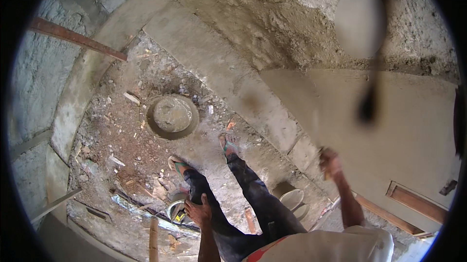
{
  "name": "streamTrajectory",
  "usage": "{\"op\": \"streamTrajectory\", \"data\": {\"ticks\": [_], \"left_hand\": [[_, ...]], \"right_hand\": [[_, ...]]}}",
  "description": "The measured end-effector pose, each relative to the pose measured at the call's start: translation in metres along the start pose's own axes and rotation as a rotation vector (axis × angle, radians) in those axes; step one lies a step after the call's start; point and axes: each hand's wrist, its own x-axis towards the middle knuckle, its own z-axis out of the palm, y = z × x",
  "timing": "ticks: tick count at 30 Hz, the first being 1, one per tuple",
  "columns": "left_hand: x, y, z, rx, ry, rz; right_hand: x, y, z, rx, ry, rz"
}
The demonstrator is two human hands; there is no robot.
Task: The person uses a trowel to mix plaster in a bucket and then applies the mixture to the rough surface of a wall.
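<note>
My right hand (331, 163) is raised in front of the smooth plastered stretch of wall (369, 140) on the right. Its fingers are curled closed and slightly blurred; what they hold, if anything, I cannot make out. My left hand (198, 212) is low beside my left leg, fingers apart and nothing in it, seemingly resting on the dark trousers. Beneath it a small round container (176, 208) with something yellow and black inside is partly hidden. A round basin (194, 125) of wet grey mortar (172, 114) sits on the ground ahead of my feet.
Rough plaster (243, 14) covers the upper wall, above a concrete ledge (214, 62). Rubble and wood scraps (116, 160) litter the ground. Buckets (290, 196) stand right of my legs. A reddish beam (78, 39) juts from the left. A dark blur (368, 106) hangs close to the camera.
</note>
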Motion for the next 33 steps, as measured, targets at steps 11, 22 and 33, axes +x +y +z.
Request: {"op": "streamTrajectory", "data": {"ticks": [11,22,33], "left_hand": [[0.1,-0.038,-0.007,-0.324,0.3,0.238],[0.343,0.062,0.034,-0.737,0.36,0.166],[0.455,0.088,0.06,-0.665,0.695,0.153]], "right_hand": [[0.078,0.206,0.201,-0.385,-0.397,0.22],[0.205,0.036,0.37,-0.784,-0.35,-1.095],[0.203,-0.041,0.514,-1.237,-0.304,-1.532]]}}
